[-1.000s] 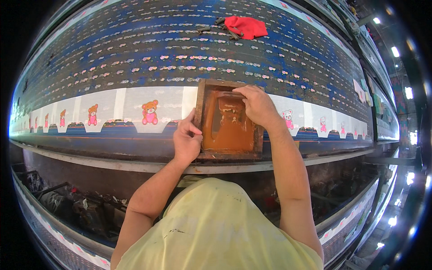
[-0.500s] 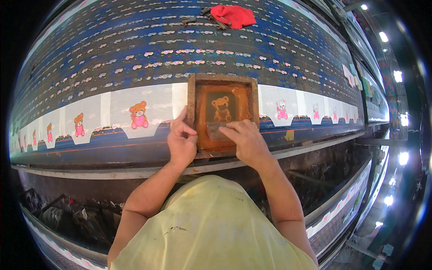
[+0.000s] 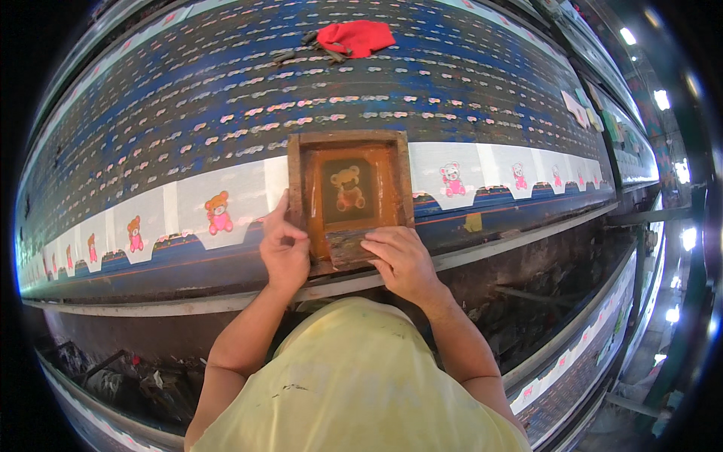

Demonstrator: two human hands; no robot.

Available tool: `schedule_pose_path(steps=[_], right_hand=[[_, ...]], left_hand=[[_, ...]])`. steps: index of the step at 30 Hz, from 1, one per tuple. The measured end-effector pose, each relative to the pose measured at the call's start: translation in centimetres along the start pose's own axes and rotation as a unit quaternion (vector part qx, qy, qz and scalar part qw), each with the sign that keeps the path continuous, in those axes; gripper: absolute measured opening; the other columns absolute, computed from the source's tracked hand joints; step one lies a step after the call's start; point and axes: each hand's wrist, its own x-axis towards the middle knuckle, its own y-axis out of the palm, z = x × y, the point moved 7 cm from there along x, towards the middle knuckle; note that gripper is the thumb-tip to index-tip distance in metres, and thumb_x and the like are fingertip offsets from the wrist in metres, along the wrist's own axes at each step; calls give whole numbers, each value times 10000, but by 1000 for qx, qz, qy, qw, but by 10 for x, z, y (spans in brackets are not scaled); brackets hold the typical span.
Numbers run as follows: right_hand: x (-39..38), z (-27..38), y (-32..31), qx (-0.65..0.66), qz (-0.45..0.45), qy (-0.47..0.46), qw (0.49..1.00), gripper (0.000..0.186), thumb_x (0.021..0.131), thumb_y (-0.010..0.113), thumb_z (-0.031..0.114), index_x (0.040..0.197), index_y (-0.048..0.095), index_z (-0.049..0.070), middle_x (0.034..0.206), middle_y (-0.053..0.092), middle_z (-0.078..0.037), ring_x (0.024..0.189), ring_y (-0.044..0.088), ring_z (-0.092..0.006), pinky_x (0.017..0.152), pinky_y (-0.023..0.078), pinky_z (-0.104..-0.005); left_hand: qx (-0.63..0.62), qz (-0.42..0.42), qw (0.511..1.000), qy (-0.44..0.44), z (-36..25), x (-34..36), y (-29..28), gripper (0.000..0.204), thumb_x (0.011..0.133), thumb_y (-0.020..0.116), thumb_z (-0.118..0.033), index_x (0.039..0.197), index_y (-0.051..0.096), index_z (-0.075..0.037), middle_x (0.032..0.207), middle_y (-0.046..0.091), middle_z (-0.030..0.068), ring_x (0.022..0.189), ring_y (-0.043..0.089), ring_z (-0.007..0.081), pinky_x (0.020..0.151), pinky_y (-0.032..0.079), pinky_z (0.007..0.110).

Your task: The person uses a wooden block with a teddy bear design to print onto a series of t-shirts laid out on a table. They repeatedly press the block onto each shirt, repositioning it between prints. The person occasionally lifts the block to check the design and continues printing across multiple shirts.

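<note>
A wooden screen-printing frame (image 3: 296, 173) lies on the strip of white fabric pieces in front of me. Inside its rim, orange-brown borders surround a dark window with a bear design (image 3: 347, 190). My left hand (image 3: 288, 252) grips the frame's left side, one finger stretched along the wood and the thumb bent in. At the near end of the frame, my right hand (image 3: 404, 260) is closed on a worn, paint-stained squeegee (image 3: 345, 251). The fabric under the frame is hidden.
Left of the frame, white pieces carry coloured bears (image 3: 219, 213); on the right, bears (image 3: 453, 179) show pink and outlines only. A red cloth (image 3: 355, 38) lies on the far part of the long printing table (image 3: 248, 83). A metal rail (image 3: 188, 306) edges the table nearest me.
My right hand has drawn the squeegee toward me, from just below the bear to the frame's near end. My left hand stays at the frame's left side. The whole view has shifted slightly.
</note>
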Motion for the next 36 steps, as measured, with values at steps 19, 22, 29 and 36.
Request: schedule_pose_path(steps=[19,22,29,36], right_hand=[[-107,-177,-172,52,-84,-5,995,398,855,822,-120,1225,831,28,1302,802,-136,1255,747,-371,1062,624,-476],[-108,-187,-180,78,-78,-26,994,382,859,815,-127,1209,832,26,1283,808,-138,1223,758,-372,1034,634,-472],[-103,-197,-185,99,-77,-46,991,312,931,788,-64,1223,826,37,1238,803,-113,1172,757,-354,1017,633,-475],[-91,-193,-191,72,-79,-53,993,295,937,756,-73,1200,823,41,1224,806,-111,1148,755,-349,997,613,-477]], left_hand=[[-85,1,992,-93,-4,-26,252,275,807,661,215,863,636,-53,1777,521,312,1546,622,353,1298,434,437],[-119,-12,986,-113,-10,-26,257,296,803,638,242,841,607,-49,1786,504,312,1594,590,361,1308,438,436],[-137,-7,976,-170,-12,-23,258,325,789,624,277,829,595,-45,1786,480,336,1684,480,392,1377,375,464],[-176,-14,970,-165,-10,-24,264,319,797,632,275,828,593,-40,1792,482,320,1691,472,382,1365,388,435]])
